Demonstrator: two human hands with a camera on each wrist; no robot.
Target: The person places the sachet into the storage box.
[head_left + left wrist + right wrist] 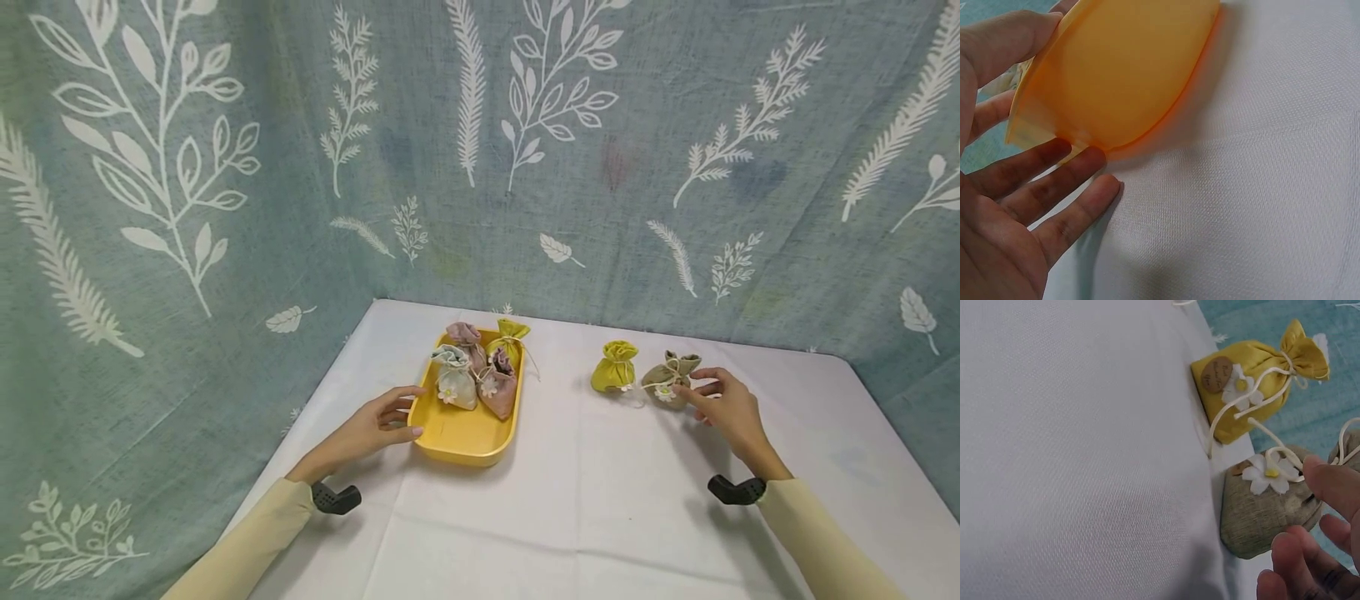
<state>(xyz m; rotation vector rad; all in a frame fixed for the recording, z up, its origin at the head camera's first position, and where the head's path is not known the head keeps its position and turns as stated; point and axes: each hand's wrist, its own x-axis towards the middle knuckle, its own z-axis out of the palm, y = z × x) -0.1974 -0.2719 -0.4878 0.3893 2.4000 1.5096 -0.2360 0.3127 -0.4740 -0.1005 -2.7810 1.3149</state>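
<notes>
On the right of the table my right hand (723, 412) has its thumb and curled fingers about a grey-brown drawstring pouch (1263, 515) with a white flower. This pouch leans slightly, its neck partly behind the fingers. Beside it stands a yellow drawstring pouch (613, 372), also with a flower and a round tag. At the left, my left hand (382, 421) touches the side and corner of a yellow tray (457, 435), its fingers spread and fairly straight. Inside the tray sit a pale green pouch (457, 387), two mauve pouches (501, 392) and a yellow-green pouch (512, 333).
A white cloth (555, 500) covers the table. Behind and to the left hangs a blue-green curtain (480, 233) with white leaf prints. Loose cords trail from the pouches, one hanging over the tray's right rim.
</notes>
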